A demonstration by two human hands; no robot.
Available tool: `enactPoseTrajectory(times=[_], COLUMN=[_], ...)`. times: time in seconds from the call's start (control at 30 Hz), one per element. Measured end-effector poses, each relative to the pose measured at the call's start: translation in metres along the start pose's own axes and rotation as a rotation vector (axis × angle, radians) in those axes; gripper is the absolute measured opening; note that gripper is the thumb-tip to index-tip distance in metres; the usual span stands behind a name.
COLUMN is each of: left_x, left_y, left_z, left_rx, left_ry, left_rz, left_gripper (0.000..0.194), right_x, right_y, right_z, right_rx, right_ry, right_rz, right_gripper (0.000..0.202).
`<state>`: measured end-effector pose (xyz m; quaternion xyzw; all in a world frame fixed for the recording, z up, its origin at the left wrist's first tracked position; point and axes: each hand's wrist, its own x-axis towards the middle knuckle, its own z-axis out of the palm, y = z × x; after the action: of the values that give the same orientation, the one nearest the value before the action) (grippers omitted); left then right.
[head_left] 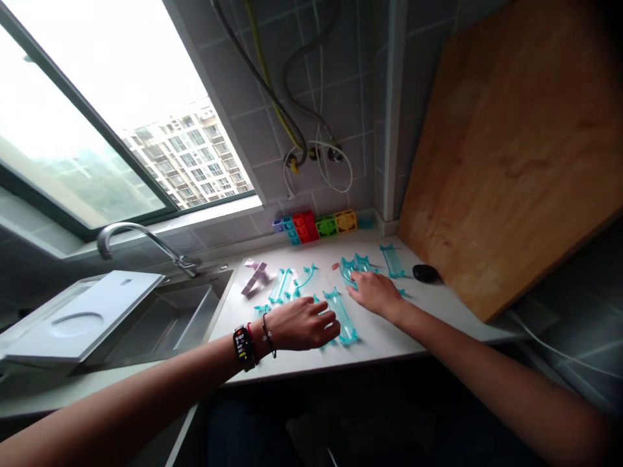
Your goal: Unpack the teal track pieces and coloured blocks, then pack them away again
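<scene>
Blk oval obj btwn teal pc & board (big, wooden).

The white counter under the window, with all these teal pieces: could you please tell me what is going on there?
A person is handling teal plastic pieces on the white counter. The right hand is at a curved teal piece and seems to touch it. The left hand is beside a long teal piece; whether it holds anything is not clear. Other teal pieces lie around, and a row of coloured blocks stands along the wall.
</scene>
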<state>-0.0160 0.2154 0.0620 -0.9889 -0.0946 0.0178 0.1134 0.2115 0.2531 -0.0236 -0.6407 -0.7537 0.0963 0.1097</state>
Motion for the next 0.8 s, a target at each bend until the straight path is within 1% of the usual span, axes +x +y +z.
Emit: enactPoseTrajectory(times=[0.03,0.1,0.2,0.3,0.4,0.5,0.53,0.6,0.63,0.7,0.73,0.8], left_x=[-0.002,-0.007,-0.018,-0.029,-0.037,-0.037,-0.035,-0.029,-0.025,-0.017,-0.012,-0.004], left_y=[0.004,0.008,0.007,0.005,0.003,-0.001,-0.003,-0.006,-0.008,-0.008,-0.006,-0.002], left_z=[-0.002,-0.001,0.009,0.019,0.027,0.034,0.036,0.038,0.038,0.036,0.033,0.028], left_rx=[0.010,-0.020,-0.131,-0.221,-0.378,-0.607,-0.705,-0.937,-1.065,-1.317,-1.433,-1.623], left_ry=[0.007,-0.006,-0.028,0.009,0.069,0.148,0.173,0.214,0.228,0.253,0.268,0.311], left_rz=[0.013,-0.033,-0.196,-0.340,-0.532,-0.752,-0.819,-0.924,-0.958,-0.980,-0.969,-0.921], left_gripper=[0.020,0.020,0.020,0.018,0.018,0.022,0.027,0.044,0.054,0.065,0.066,0.062], right_x=[0.011,0.028,0.043,0.044,0.037,0.026,0.021,0.008,0.001,-0.016,-0.024,-0.039], right_y=[-0.004,-0.010,-0.012,-0.010,-0.010,-0.014,-0.017,-0.025,-0.028,-0.034,-0.035,-0.032], right_z=[0.002,0.007,0.013,0.013,0.008,-0.002,-0.005,-0.010,-0.013,-0.015,-0.017,-0.019], right_rx=[-0.009,-0.026,-0.044,-0.055,-0.044,-0.004,0.017,0.047,0.074,0.237,0.395,0.716], right_ry=[-0.018,-0.053,-0.067,-0.035,0.032,0.134,0.167,0.219,0.237,0.273,0.287,0.294], right_rz=[0.010,0.033,0.051,0.042,0.001,-0.047,-0.061,-0.092,-0.113,-0.155,-0.170,-0.177], right_gripper=[0.033,0.032,0.027,0.023,0.020,0.022,0.024,0.030,0.034,0.038,0.039,0.039])
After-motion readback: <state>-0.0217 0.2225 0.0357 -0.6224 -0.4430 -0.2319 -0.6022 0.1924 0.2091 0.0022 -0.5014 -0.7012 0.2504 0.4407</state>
